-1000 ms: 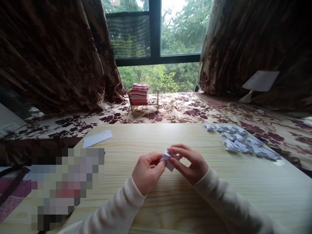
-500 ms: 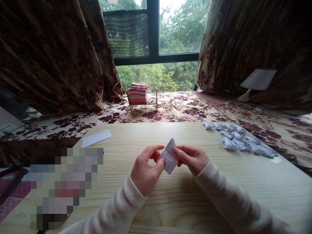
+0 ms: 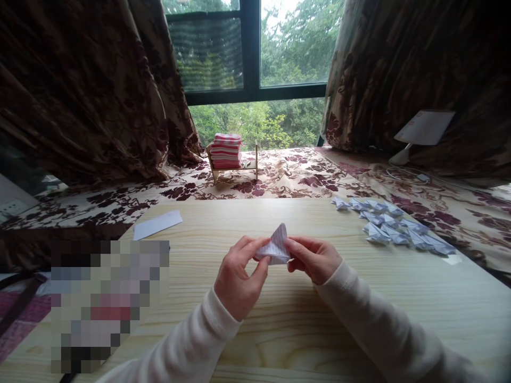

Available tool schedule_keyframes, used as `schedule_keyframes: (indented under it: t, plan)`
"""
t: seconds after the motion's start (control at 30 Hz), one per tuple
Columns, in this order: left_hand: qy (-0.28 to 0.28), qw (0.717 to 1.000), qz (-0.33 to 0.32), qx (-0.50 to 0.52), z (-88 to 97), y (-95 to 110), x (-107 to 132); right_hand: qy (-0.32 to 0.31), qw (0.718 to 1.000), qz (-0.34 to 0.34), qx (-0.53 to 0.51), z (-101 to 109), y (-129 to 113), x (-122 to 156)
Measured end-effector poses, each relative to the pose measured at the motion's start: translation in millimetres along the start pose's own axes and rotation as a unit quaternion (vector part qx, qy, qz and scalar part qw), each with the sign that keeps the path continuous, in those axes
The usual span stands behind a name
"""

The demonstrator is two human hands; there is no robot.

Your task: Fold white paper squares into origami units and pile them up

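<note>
Both of my hands pinch a small folded piece of printed white paper (image 3: 275, 247) just above the pale wooden table (image 3: 247, 335). The paper forms a triangle with its tip pointing up. My left hand (image 3: 238, 276) grips its left corner between thumb and fingers. My right hand (image 3: 315, 259) holds the right side with closed fingers. Both arms wear cream sleeves.
A heap of several folded paper pieces (image 3: 393, 227) lies at the table's far right. A flat white paper strip (image 3: 157, 224) rests at the far left. A blurred patch (image 3: 109, 303) covers the near left. Beyond the table, a small wooden rack holds striped cloth (image 3: 227, 151), and a white lamp (image 3: 419, 133) stands at right.
The paper was opened out into a diamond shape and has now been folded up into a triangle. Both hands lifted slightly and stayed on the paper.
</note>
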State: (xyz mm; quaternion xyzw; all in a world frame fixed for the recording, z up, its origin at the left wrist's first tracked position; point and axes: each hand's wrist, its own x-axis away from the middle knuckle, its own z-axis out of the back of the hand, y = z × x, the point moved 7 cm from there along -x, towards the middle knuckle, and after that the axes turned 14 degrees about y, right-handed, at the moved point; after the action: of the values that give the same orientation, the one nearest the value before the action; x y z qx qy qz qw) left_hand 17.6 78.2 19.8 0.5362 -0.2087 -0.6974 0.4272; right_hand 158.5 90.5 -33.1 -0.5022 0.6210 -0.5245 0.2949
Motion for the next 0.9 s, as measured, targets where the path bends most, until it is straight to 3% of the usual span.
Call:
schedule_keyframes:
  t: [0.23, 0.47, 0.9]
  plan:
    - [0.032, 0.997, 0.03, -0.059, 5.9, -7.5, -1.3, 0.004, 0.999, 0.027, 0.017, 1.3, -4.3, 2.2]
    - [0.002, 0.996, -0.036, -0.087, 0.4, -7.1, 1.9, 0.0, 1.0, 0.009, 0.001, 1.1, -1.2, 0.6]
    - [0.022, 0.997, 0.076, -0.027, 3.2, -10.9, -1.3, -0.009, 1.0, 0.014, -0.019, -1.0, -2.1, 3.5]
